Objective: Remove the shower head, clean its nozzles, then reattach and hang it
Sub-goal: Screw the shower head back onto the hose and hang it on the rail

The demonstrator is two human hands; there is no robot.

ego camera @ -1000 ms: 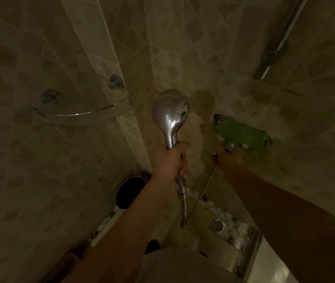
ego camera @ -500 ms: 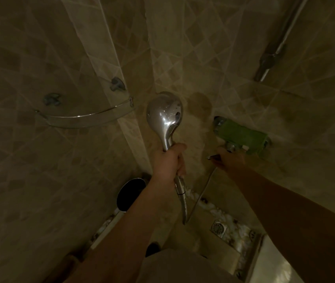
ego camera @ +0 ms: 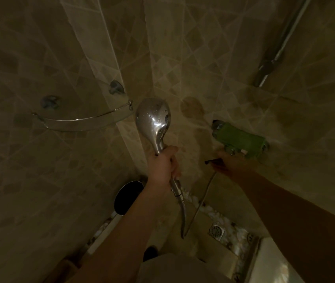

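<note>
A chrome shower head [ego camera: 153,119] stands upright with its wet back towards me, and my left hand [ego camera: 162,166] is closed round its handle. Its metal hose [ego camera: 183,213] hangs from the handle, loops low and rises to the wall mixer. A green cloth [ego camera: 238,139] covers the mixer. My right hand [ego camera: 232,164] is under the mixer, closed on a thin dark lever [ego camera: 211,161] that sticks out to the left. The nozzle face is hidden from me.
A chrome slide rail with its holder [ego camera: 272,56] runs up the right wall. A glass corner shelf [ego camera: 80,119] hangs on the left. Below are a dark round bin [ego camera: 127,197] and a floor drain [ego camera: 216,231]. The room is dim.
The shower head has shifted a little to the left in my left hand. My right hand stays under the mixer, and the dark lever now shows more clearly beside it.
</note>
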